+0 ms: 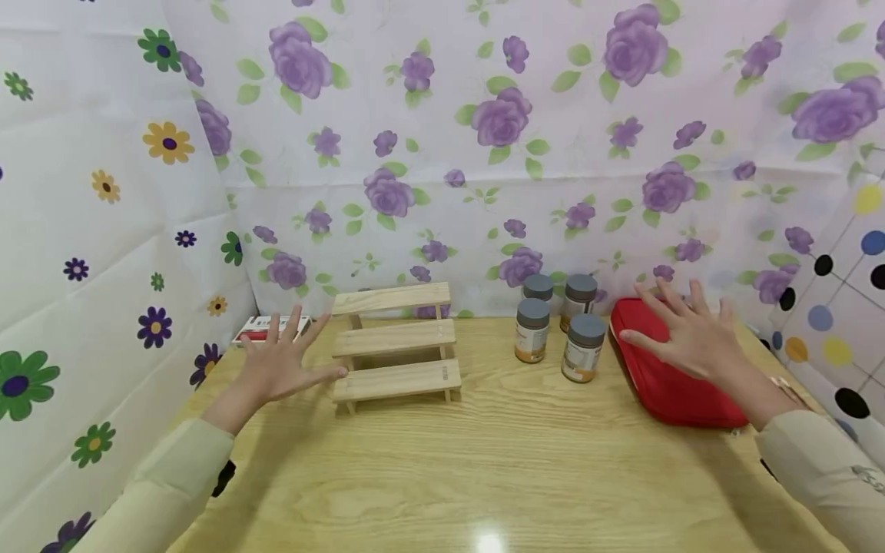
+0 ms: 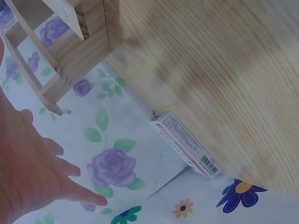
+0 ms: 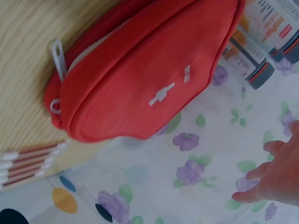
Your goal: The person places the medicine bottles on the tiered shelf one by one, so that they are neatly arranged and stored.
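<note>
My left hand [image 1: 279, 367] hangs with fingers spread apart, beside one wooden stand [image 1: 397, 338] with three steps; one small box [image 2: 188, 146] lies at the left end of the table [image 1: 484, 461]. My right hand [image 1: 697, 346], fingers also spread, hangs near one red bag [image 1: 681, 392]. Four jars [image 1: 532, 334] with four grey lids stand between stand and bag, closer to the bag.

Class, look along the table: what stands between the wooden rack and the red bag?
Four grey-lidded jars stand between the wooden rack and the red bag, as the head view shows.
</note>
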Available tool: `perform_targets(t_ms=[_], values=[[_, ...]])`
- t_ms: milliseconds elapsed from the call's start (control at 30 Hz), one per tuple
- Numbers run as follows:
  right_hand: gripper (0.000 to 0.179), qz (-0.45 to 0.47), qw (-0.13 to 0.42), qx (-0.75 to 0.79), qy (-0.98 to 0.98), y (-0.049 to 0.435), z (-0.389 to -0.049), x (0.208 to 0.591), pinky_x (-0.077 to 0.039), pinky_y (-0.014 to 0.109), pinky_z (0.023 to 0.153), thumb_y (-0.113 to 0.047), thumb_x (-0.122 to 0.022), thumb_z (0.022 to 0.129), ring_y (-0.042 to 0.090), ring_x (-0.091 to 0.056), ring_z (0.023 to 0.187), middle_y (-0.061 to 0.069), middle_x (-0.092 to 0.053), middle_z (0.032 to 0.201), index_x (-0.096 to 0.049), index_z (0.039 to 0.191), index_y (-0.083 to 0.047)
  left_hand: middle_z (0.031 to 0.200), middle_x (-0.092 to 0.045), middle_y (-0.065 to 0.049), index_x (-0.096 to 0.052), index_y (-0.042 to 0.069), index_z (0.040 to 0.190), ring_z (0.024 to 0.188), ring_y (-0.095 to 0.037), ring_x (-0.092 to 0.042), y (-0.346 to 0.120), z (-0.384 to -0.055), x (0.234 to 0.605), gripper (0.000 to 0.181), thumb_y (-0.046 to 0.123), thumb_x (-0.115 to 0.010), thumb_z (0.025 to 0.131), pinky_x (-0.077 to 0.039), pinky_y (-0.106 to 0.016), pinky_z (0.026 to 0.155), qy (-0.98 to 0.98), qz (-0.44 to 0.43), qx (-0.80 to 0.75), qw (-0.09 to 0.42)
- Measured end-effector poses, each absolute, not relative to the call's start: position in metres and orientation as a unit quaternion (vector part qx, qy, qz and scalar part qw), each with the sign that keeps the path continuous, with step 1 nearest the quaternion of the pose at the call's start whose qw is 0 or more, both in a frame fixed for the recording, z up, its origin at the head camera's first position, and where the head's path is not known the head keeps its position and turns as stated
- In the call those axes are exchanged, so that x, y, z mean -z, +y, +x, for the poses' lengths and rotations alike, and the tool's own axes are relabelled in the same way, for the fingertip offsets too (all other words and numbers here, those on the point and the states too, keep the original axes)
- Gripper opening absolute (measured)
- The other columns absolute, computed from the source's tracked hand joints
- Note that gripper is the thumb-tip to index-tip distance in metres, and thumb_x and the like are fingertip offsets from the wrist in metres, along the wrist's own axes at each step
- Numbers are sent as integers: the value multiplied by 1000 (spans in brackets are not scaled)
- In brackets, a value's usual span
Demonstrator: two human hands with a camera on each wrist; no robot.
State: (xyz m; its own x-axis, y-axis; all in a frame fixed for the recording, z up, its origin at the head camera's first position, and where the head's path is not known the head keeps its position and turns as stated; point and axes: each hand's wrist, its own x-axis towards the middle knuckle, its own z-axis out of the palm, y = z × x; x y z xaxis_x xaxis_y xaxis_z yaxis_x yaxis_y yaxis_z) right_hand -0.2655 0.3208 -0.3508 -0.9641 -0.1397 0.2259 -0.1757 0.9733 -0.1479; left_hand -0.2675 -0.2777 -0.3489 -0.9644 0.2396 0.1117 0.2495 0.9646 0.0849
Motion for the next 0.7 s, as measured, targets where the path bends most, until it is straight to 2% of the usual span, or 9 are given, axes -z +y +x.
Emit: perform_targets(t_ms=[333, 500, 600, 700], values=[[89, 110, 124, -90, -982, 296, -262, 354, 6, 80, 107, -68, -52, 88, 57, 1, 145, 18, -19, 162, -16, 158, -28, 162, -2, -26, -13, 27, 158, 143, -60, -2, -267, -253, 371, 100, 73, -57, 81, 1, -90, 92, -986, -120, 103, 51], [90, 111, 130, -106, -980, 289, -263, 361, 3, 80, 107, -68, -52, 88, 56, -1, 146, 18, -18, 163, -17, 158, -24, 163, 2, -24, -14, 25, 158, 143, -60, -1, -258, -252, 381, 100, 71, -59, 81, 2, -90, 94, -982, -130, 131, 47], [94, 103, 116, -140, -978, 283, -264, 364, 3, 80, 107, -68, -53, 88, 54, 1, 147, 19, -18, 162, -12, 159, -21, 163, 6, -23, -8, 25, 159, 142, -61, -2, -255, -254, 383, 104, 70, -60, 81, 0, -89, 95, -979, -128, 150, 45], [99, 96, 102, -185, -973, 276, -268, 367, 0, 79, 108, -67, -54, 88, 53, 0, 147, 23, -19, 161, -7, 159, -15, 163, 8, -22, 4, 23, 159, 143, -60, 0, -254, -258, 383, 111, 69, -61, 81, -2, -88, 98, -977, -119, 171, 41]])
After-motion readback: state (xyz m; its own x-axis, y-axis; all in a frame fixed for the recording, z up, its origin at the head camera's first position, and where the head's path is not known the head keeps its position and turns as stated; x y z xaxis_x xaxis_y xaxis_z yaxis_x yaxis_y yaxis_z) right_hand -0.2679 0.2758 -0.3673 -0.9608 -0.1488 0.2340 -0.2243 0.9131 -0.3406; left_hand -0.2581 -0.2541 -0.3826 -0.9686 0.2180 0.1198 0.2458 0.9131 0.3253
